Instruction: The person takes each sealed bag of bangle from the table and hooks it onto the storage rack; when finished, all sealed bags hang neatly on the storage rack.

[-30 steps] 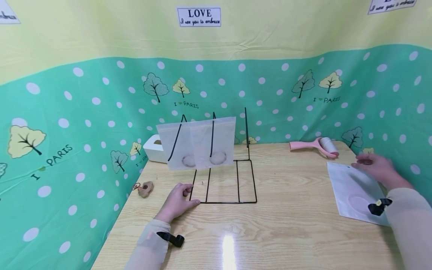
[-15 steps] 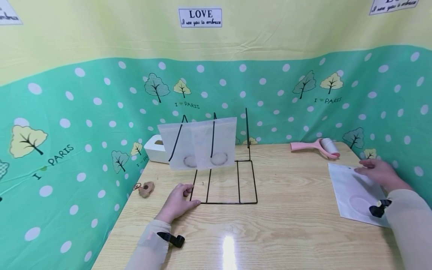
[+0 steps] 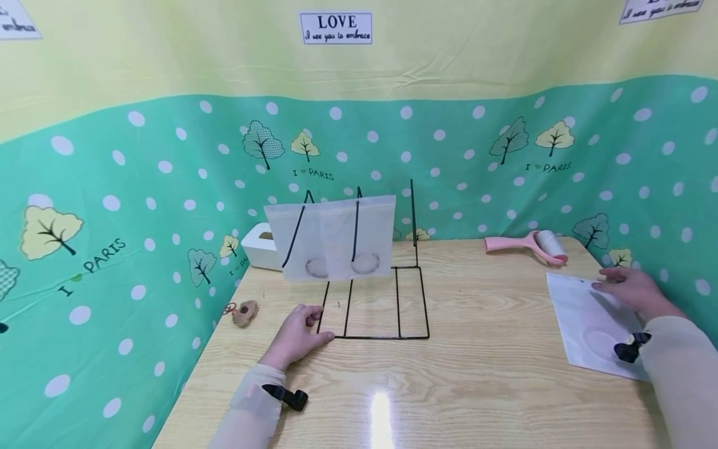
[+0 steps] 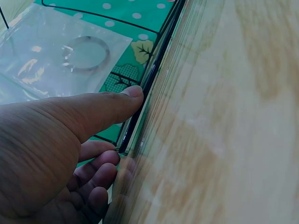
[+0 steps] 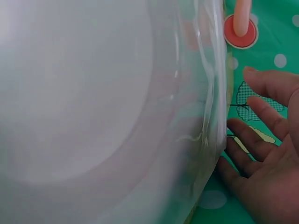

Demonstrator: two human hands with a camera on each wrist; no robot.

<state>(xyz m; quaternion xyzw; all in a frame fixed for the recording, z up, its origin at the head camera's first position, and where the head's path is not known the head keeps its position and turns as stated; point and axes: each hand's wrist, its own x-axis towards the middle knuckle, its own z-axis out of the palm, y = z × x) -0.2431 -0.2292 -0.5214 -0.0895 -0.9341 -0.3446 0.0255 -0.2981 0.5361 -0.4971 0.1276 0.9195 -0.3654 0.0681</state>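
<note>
A black wire rack (image 3: 399, 302) with upright arms stands mid-table. My left hand (image 3: 296, 340) holds its near-left corner; in the left wrist view the thumb (image 4: 133, 93) lies on the front bar, with curled fingers by the corner. Two frosted translucent bags (image 3: 359, 234), each with a ring mark, hang on the rack's arms. Another frosted bag (image 3: 580, 312), possibly more than one layer, lies flat at the right. My right hand (image 3: 634, 290) is at its far edge, fingers apart; in the right wrist view the fingertips come close to the bag's edge (image 5: 219, 93), contact unclear.
A pink lint roller (image 3: 552, 247) lies at the back right. Behind the hanging bags stands a white box (image 3: 260, 252) with an opening on top. A small brown keyring charm (image 3: 245, 313) sits at the left. Patterned cloth (image 3: 449, 156) surrounds the table.
My right hand has shifted slightly and its fingers have spread at the flat bag's far edge. The left hand stays on the rack's corner; the view has shifted a little.
</note>
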